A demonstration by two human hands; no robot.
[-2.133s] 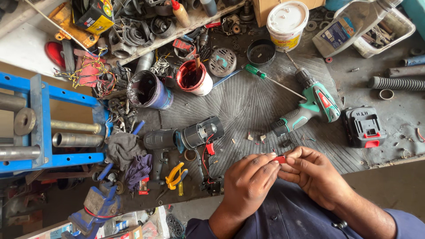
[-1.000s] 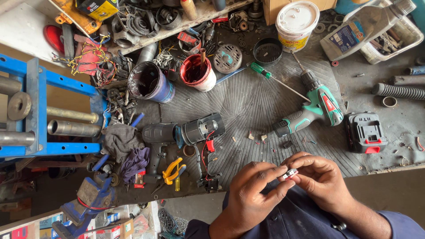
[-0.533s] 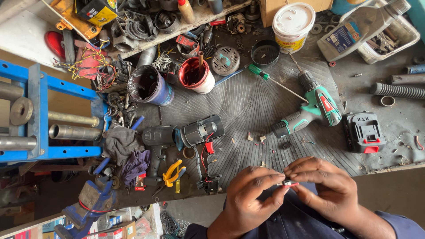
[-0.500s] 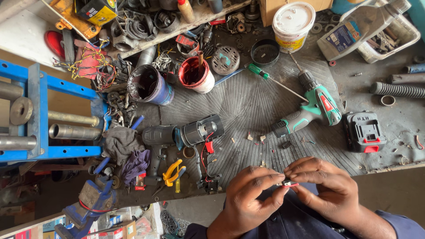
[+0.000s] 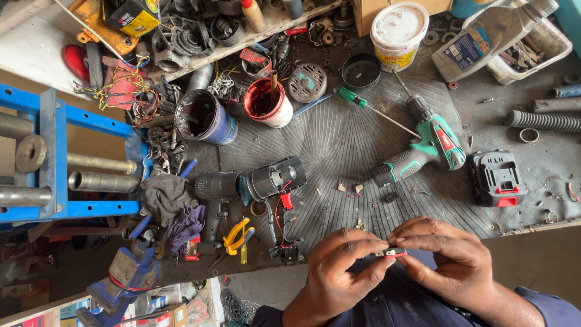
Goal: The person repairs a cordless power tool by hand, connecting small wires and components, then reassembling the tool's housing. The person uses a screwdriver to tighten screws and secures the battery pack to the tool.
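Both my hands meet just below the bench's front edge, pinching a tiny dark part with a red end (image 5: pixel 392 253) between their fingertips. My left hand (image 5: pixel 342 266) grips its left side and my right hand (image 5: pixel 451 263) its right side. On the ribbed rubber mat (image 5: pixel 339 136) above them lies a green cordless drill (image 5: pixel 423 151) without its battery. A black and red battery pack (image 5: pixel 496 177) sits to its right. A dismantled black power tool (image 5: pixel 251 184) with loose red wires lies to the left.
A green-handled screwdriver (image 5: pixel 372 111), a white tub (image 5: pixel 398 27), a red-stained can (image 5: pixel 266 102) and a dark can (image 5: pixel 203 116) stand at the back. A blue press frame (image 5: pixel 54 157) with steel rods is at left. Yellow pliers (image 5: pixel 236 237) and a blue vise (image 5: pixel 124 275) lie near the front edge.
My hands have drifted lower and slightly right, staying together on the small part. The fingers have shifted their pinch on it. Nothing on the bench has moved.
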